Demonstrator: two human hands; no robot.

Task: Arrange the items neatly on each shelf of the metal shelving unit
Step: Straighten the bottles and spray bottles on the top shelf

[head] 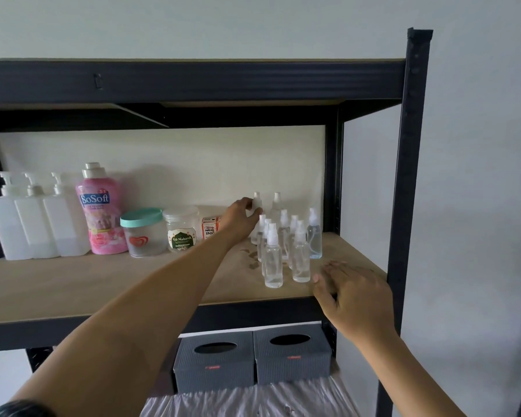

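The metal shelving unit [403, 176] carries a wooden shelf [103, 284]. Far right on it stands a cluster of clear spray bottles [286, 245]. The left hand [241, 218] grips the far-left spray bottle [257, 203]; the right hand [352, 296] rests flat, fingers straight, on the shelf's near edge

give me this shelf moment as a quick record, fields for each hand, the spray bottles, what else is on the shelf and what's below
left hand: reaches to the back and grips a small spray bottle
right hand: open, fingers straight, at the shelf front edge, holding nothing
spray bottles: clear, white tops, upright in a cluster at the right end
left of shelf: three white pump bottles, pink softener bottle, two jars, ink box
shelf below: two grey tissue boxes
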